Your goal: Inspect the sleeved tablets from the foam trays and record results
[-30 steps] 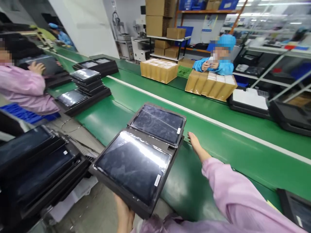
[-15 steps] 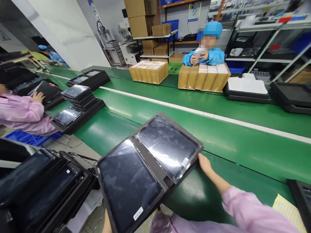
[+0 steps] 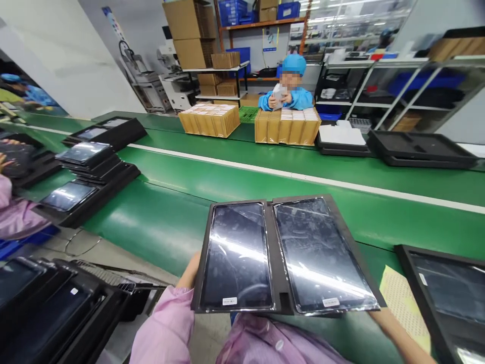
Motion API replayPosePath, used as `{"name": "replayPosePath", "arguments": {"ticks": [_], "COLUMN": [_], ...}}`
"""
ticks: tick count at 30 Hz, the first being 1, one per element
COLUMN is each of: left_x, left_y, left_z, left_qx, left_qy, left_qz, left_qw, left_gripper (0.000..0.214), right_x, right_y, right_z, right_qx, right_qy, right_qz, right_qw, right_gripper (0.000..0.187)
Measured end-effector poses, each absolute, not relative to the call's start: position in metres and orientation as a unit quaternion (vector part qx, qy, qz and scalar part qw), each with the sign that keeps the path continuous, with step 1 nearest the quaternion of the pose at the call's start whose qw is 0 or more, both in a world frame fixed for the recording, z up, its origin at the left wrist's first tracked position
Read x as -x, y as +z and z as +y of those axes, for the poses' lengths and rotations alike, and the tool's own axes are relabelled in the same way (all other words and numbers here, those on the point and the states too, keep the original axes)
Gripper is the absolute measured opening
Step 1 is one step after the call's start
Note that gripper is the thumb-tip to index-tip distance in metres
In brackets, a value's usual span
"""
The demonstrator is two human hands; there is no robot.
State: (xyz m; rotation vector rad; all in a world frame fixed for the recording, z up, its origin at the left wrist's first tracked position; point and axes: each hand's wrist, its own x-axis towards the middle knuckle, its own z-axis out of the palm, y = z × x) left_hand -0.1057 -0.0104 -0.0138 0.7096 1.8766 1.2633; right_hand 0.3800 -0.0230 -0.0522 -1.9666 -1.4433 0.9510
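A black foam tray (image 3: 278,253) is held out over the near edge of the green bench. In its two recesses lie dark tablet screens, the left screen (image 3: 239,255) and the right screen (image 3: 325,253), each in clear film with a small white label at its near edge. My left hand (image 3: 192,269) grips the tray's left side, its fingers hidden behind the edge. At the near right corner my right hand (image 3: 382,319) supports the tray, with the fingers underneath out of sight. Just right of that hand lies a yellow printed sheet (image 3: 403,298).
Another black tray with a screen (image 3: 450,285) rests at the right. Loaded trays (image 3: 45,313) are stacked lower left, and piled screens (image 3: 89,156) stand on the bench. Opposite, a co-worker in blue (image 3: 299,96) holds a white item behind divided cardboard boxes (image 3: 286,130). A pink sleeve shows far left.
The tray has swung right and turned from a diagonal slant to nearly square with me, both hands still on it. My view has shifted right, bringing more of the right-hand tray in.
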Motion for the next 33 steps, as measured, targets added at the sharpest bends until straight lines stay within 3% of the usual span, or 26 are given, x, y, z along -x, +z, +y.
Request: {"name": "replayPosePath", "arguments": {"ticks": [4, 6, 8, 11, 14, 16, 18, 20, 23, 27, 30, 33], "left_x": [0.115, 0.116, 0.114, 0.109, 0.102, 0.097, 0.093, 0.092, 0.098, 0.12, 0.137, 0.145], "left_y": [0.005, 0.02, 0.036, 0.056, 0.064, 0.063, 0.062, 0.062, 0.062, 0.058, 0.053, 0.05], "left_z": [-0.01, -0.017, -0.03, -0.055, -0.079, -0.089, -0.093, -0.091, -0.079, -0.048, -0.026, -0.017], "left_qx": [-0.271, -0.297, -0.389, -0.635, -0.815, -0.866, -0.887, -0.892, -0.86, -0.62, -0.31, -0.16], "left_qy": [0.513, 0.538, 0.538, 0.419, 0.257, 0.194, 0.171, 0.187, 0.272, 0.487, 0.642, 0.678], "left_qz": [0.718, 0.689, 0.653, 0.57, 0.462, 0.426, 0.405, 0.384, 0.402, 0.602, 0.666, 0.638], "left_qw": [0.385, 0.385, 0.365, 0.31, 0.238, 0.178, 0.142, 0.145, 0.16, 0.127, 0.221, 0.328], "left_gripper": [0.057, 0.06, 0.05, 0.027, 0.031, 0.028, 0.012, 0.014, 0.015, 0.018, 0.015, 0.019], "right_x": [-0.379, -0.353, -0.312, -0.251, -0.22, -0.217, -0.222, -0.226, -0.226, -0.225, -0.229, -0.232], "right_y": [0.039, 0.082, 0.108, 0.112, 0.093, 0.084, 0.081, 0.085, 0.094, 0.099, 0.097, 0.098], "right_z": [0.02, 0.034, 0.043, 0.053, 0.059, 0.062, 0.063, 0.061, 0.058, 0.054, 0.053, 0.053], "right_qx": [0.748, 0.717, 0.646, 0.508, 0.435, 0.435, 0.449, 0.46, 0.471, 0.527, 0.568, 0.574], "right_qy": [0.278, 0.239, 0.186, 0.139, 0.114, 0.107, 0.114, 0.133, 0.186, 0.275, 0.346, 0.44], "right_qz": [-0.477, -0.55, -0.667, -0.822, -0.882, -0.882, -0.871, -0.861, -0.844, -0.77, -0.689, -0.61], "right_qw": [0.367, 0.355, 0.321, 0.216, 0.143, 0.146, 0.166, 0.173, 0.175, 0.233, 0.286, 0.325], "right_gripper": [0.032, 0.031, 0.03, 0.032, 0.03, 0.029, 0.03, 0.029, 0.029, 0.03, 0.027, 0.026]}}
